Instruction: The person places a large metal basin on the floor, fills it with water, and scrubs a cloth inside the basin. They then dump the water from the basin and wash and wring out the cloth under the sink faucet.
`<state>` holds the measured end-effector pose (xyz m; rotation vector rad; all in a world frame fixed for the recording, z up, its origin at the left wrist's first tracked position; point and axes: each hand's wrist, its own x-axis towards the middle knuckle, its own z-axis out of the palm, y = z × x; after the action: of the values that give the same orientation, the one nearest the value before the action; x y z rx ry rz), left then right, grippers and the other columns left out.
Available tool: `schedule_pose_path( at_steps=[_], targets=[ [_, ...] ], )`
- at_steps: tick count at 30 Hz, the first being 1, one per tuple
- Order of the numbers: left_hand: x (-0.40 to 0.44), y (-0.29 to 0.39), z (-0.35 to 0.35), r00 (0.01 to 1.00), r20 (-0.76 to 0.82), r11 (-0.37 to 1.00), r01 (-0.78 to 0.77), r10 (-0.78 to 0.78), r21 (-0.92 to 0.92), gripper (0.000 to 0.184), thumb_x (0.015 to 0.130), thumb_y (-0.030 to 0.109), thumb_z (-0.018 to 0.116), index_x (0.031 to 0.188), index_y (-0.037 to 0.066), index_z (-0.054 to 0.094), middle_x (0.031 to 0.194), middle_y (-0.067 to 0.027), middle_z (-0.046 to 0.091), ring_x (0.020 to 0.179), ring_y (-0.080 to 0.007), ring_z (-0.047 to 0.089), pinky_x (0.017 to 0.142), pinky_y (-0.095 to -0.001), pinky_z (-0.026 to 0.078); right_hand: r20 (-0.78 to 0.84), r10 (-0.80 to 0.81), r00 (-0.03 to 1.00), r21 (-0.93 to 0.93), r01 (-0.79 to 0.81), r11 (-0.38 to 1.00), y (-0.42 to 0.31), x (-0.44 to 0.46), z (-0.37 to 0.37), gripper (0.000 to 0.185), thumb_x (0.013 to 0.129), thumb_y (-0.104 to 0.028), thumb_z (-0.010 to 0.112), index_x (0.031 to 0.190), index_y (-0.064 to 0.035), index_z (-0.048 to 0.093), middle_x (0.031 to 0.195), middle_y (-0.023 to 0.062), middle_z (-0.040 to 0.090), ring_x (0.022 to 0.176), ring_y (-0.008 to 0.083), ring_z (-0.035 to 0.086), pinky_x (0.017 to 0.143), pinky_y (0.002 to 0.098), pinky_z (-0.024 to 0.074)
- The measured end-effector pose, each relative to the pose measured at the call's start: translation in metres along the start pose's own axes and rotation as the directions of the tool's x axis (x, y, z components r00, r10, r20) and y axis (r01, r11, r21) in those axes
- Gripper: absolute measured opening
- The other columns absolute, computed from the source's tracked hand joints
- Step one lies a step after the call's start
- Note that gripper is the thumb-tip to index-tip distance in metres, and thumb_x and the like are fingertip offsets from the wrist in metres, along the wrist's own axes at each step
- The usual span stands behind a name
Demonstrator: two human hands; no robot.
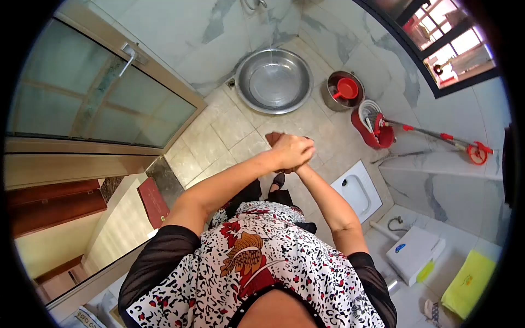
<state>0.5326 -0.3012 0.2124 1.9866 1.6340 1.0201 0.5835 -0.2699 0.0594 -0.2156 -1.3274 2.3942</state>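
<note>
My left hand [294, 150] is closed over my right hand [298, 167] at the middle of the view, above the tiled floor. Most of my right hand is hidden beneath it, so its fingers cannot be read clearly. A small brown shape shows at the far left side of the joined hands; whether it is shaded fingers or an object cannot be made out. Beyond the hands, a wide metal basin [273, 82] sits on the floor below a wall tap [261, 4], apart from both hands.
A metal pot [333, 101] holds a red dipper [346, 88]. Beside it stand a red mop bucket [377, 139] and mop pole [432, 134]. A squat toilet [358, 191] lies right, the cistern [414, 252] lower right, a yellow-green cloth [468, 284] beyond. The glazed door [98, 93] is left.
</note>
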Motion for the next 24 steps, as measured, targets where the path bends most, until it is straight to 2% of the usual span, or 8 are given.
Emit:
schedule_pose_path(
  at_steps=[5,6,7,9,13,17,19,24],
  targets=[
    [0.002,-0.087,-0.050,0.968,-0.210,0.989,0.147,-0.139,0.022,0.018,0.083,0.016,0.051,0.072,0.001,0.051,0.067,-0.0157,0.055,0.060,-0.0311,0.054,0.055,-0.0373,0.043,-0.402,0.397,0.825,-0.574,-0.565,0.592,-0.070,0.049,0.022,0.027,0.085,-0.018,0.047,0.112,-0.0114,0.051,0.102,0.0047,0.055,0.090,0.0184,0.053,0.079,0.0346,0.0428],
    [0.007,-0.098,-0.060,0.934,-0.264,0.969,0.248,-0.242,-0.010,0.019,0.085,0.016,0.050,0.073,0.001,0.049,0.064,-0.0142,0.053,0.057,-0.0265,0.053,0.054,-0.0342,0.042,-0.305,0.413,0.858,-0.159,-0.474,0.866,-0.070,0.055,0.018,0.031,0.089,-0.026,0.041,0.115,-0.0115,0.052,0.110,0.0046,0.056,0.099,0.0206,0.053,0.084,0.0342,0.0423],
    [0.013,-0.106,-0.067,0.934,-0.277,0.972,0.233,-0.226,-0.006,0.019,0.085,0.016,0.050,0.073,0.001,0.049,0.064,-0.0142,0.053,0.057,-0.0265,0.053,0.054,-0.0342,0.042,-0.304,0.399,0.865,-0.177,-0.463,0.869,-0.072,0.065,0.014,0.031,0.089,-0.026,0.041,0.115,-0.0115,0.052,0.110,0.0046,0.056,0.099,0.0206,0.053,0.084,0.0342,0.0423],
    [0.024,-0.111,-0.079,0.793,-0.354,0.850,0.358,-0.496,-0.387,0.022,0.088,0.016,0.048,0.073,0.001,0.048,0.061,-0.0046,0.049,0.057,-0.0123,0.046,0.053,-0.0275,0.038,-0.227,0.530,0.817,0.657,-0.273,0.703,-0.098,0.088,0.024,0.043,0.091,-0.041,0.034,0.120,-0.0118,0.049,0.117,0.0049,0.053,0.107,0.0250,0.050,0.091,0.0362,0.0400],
    [0.048,-0.115,-0.070,0.535,-0.073,0.268,0.297,-0.841,-0.916,0.031,0.090,0.022,0.044,0.075,-0.003,0.053,0.063,-0.0039,0.051,0.061,-0.0114,0.042,0.057,-0.0288,0.038,-0.088,0.428,0.899,0.707,-0.247,0.663,-0.109,0.139,0.046,0.066,0.085,-0.063,0.027,0.116,-0.0089,0.048,0.115,0.0109,0.052,0.105,0.0269,0.050,0.093,0.0416,0.0390],
    [0.056,-0.175,-0.058,0.624,-0.146,0.431,0.334,-0.767,-0.838,0.032,0.091,0.024,0.043,0.076,-0.002,0.056,0.064,-0.0035,0.052,0.061,-0.0117,0.044,0.057,-0.0289,0.039,-0.420,0.539,0.730,0.606,-0.217,0.766,-0.078,0.180,0.025,0.063,0.085,-0.060,0.034,0.106,-0.0048,0.054,0.101,0.0123,0.058,0.090,0.0272,0.057,0.079,0.0393,0.0480],
    [0.064,-0.191,-0.059,0.689,-0.195,0.570,0.370,-0.698,-0.733,0.027,0.092,0.021,0.042,0.083,-0.001,0.055,0.070,0.0015,0.051,0.068,-0.0081,0.044,0.060,-0.0246,0.038,-0.365,0.491,0.791,0.627,-0.180,0.758,-0.082,0.200,0.018,0.058,0.086,-0.053,0.039,0.102,-0.0007,0.056,0.095,0.0137,0.060,0.084,0.0258,0.059,0.074,0.0373,0.0487],
    [0.095,-0.215,-0.095,0.823,-0.285,0.870,0.446,-0.490,-0.207,0.024,0.089,0.019,0.042,0.079,-0.002,0.048,0.075,-0.0271,0.051,0.071,-0.0412,0.052,0.058,-0.0418,0.039,-0.724,0.345,0.597,0.213,-0.282,0.935,-0.075,0.242,-0.029,0.053,0.087,-0.049,0.043,0.108,-0.0014,0.053,0.099,0.0135,0.058,0.087,0.0228,0.057,0.073,0.0361,0.0480]
  ],
)
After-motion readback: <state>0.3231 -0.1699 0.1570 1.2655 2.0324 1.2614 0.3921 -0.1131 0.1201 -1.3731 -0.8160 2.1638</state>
